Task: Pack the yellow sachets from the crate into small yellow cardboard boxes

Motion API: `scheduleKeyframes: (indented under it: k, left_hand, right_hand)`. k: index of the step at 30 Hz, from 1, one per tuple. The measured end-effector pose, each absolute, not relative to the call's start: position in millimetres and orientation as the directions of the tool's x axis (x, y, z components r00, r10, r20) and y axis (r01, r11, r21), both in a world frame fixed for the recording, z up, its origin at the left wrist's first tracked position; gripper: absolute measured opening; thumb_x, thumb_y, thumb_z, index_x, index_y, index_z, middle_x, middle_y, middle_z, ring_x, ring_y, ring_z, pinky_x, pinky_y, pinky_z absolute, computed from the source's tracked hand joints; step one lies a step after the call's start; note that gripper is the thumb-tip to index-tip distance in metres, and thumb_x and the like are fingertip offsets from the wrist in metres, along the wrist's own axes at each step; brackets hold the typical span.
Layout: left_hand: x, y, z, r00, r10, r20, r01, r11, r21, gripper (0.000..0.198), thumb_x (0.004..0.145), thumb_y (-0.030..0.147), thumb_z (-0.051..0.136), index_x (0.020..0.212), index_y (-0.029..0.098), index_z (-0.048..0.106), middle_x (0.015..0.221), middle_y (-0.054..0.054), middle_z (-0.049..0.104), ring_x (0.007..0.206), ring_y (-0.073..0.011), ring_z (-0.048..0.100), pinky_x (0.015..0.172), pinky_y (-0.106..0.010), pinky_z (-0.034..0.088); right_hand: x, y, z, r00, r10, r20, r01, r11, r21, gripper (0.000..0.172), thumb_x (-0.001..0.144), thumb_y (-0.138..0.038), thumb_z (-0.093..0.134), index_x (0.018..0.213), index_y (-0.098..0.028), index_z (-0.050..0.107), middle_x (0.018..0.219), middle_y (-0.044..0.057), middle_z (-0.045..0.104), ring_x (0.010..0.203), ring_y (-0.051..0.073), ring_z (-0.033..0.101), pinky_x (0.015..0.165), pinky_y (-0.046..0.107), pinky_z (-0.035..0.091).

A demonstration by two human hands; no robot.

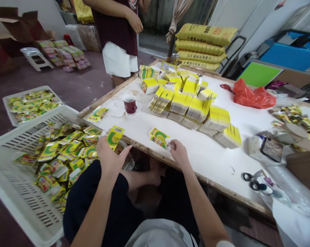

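My left hand (108,154) is raised beside the table's near edge, with a small yellow-and-green carton (115,135) at its fingers. Its thumb sticks out to the right, away from the carton. Over the tabletop, my right hand (178,151) has its fingers pinched at the right end of another small printed carton (158,137). That carton lies flat or nearly so, and a whitish bit shows at the fingertips. Left of my legs, a white slatted crate (23,206) holds a heap of similar cartons (75,147).
Stacks of yellow flat cartons (193,106) cover the table's middle. A dark red mug (130,104), a single carton (98,114), a red plastic bag (252,94), scissors (258,185) and a phone (272,150) lie around. Another person (116,34) stands across the table's left corner.
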State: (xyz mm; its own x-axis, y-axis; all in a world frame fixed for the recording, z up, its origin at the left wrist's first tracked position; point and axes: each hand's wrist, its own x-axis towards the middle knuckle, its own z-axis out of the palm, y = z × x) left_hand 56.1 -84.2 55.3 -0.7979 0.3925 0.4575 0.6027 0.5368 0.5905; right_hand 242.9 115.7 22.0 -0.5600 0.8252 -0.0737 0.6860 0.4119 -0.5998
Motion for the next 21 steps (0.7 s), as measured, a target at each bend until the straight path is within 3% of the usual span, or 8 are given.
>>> scheduleKeyframes:
  k: [3, 7, 11, 17, 19, 21]
  left_hand:
    - [53, -87, 43, -0.805, 0.44, 0.398, 0.565, 0.363, 0.741, 0.078, 0.073, 0.048, 0.072, 0.133, 0.011, 0.038, 0.136, -0.021, 0.05, 0.128, -0.0341, 0.048, 0.103, -0.051, 0.043]
    - [61, -84, 29, -0.824, 0.519, 0.227, 0.372, 0.194, 0.908, 0.059, 0.08, 0.041, 0.066, 0.128, 0.015, 0.042, 0.125, -0.016, 0.06, 0.112, -0.0253, 0.061, 0.089, -0.041, 0.053]
    - [64, -83, 27, -0.821, 0.533, 0.206, 0.343, 0.173, 0.923, 0.047, 0.079, 0.039, 0.066, 0.118, 0.016, 0.051, 0.114, -0.013, 0.067, 0.098, -0.0217, 0.065, 0.085, -0.039, 0.053]
    - [69, -81, 22, -0.805, 0.57, 0.165, 0.271, 0.105, 0.957, 0.041, 0.074, 0.037, 0.07, 0.11, 0.019, 0.06, 0.1, -0.008, 0.071, 0.082, -0.0184, 0.066, 0.076, -0.034, 0.054]
    - [69, -79, 23, -0.805, 0.583, 0.108, 0.182, 0.07, 0.981, 0.043, 0.07, 0.036, 0.075, 0.108, 0.019, 0.063, 0.096, -0.008, 0.071, 0.078, -0.0177, 0.065, 0.075, -0.033, 0.053]
    - [67, -77, 28, -0.794, 0.607, 0.012, -0.015, -0.038, 0.999, 0.047, 0.064, 0.037, 0.08, 0.105, 0.02, 0.063, 0.096, -0.008, 0.071, 0.079, -0.0179, 0.066, 0.072, -0.031, 0.054]
  right_hand:
    - [219, 124, 16, -0.504, 0.861, -0.067, 0.774, 0.417, -0.476, 0.025, 0.088, -0.025, 0.053, 0.11, -0.013, 0.06, 0.109, 0.015, 0.063, 0.098, 0.024, 0.062, 0.085, 0.034, 0.047]
    - [203, 121, 12, -0.471, 0.878, -0.079, 0.836, 0.416, -0.359, 0.021, 0.088, -0.025, 0.056, 0.102, -0.011, 0.062, 0.107, 0.02, 0.06, 0.101, 0.03, 0.06, 0.084, 0.038, 0.046]
    - [203, 118, 10, -0.48, 0.871, -0.104, 0.847, 0.429, -0.313, 0.02, 0.089, -0.024, 0.054, 0.103, -0.012, 0.063, 0.107, 0.018, 0.06, 0.099, 0.029, 0.061, 0.083, 0.036, 0.045]
    - [200, 111, 8, -0.45, 0.889, -0.088, 0.881, 0.425, -0.208, 0.036, 0.087, -0.036, 0.061, 0.112, -0.01, 0.059, 0.112, 0.019, 0.058, 0.108, 0.031, 0.058, 0.084, 0.035, 0.045]
    - [197, 110, 8, -0.452, 0.887, -0.096, 0.884, 0.431, -0.182, 0.035, 0.087, -0.036, 0.062, 0.11, -0.01, 0.06, 0.111, 0.019, 0.059, 0.107, 0.032, 0.058, 0.083, 0.036, 0.045]
    - [195, 109, 8, -0.461, 0.881, -0.104, 0.88, 0.439, -0.18, 0.031, 0.087, -0.037, 0.062, 0.106, -0.012, 0.063, 0.109, 0.018, 0.061, 0.106, 0.032, 0.059, 0.082, 0.036, 0.045]
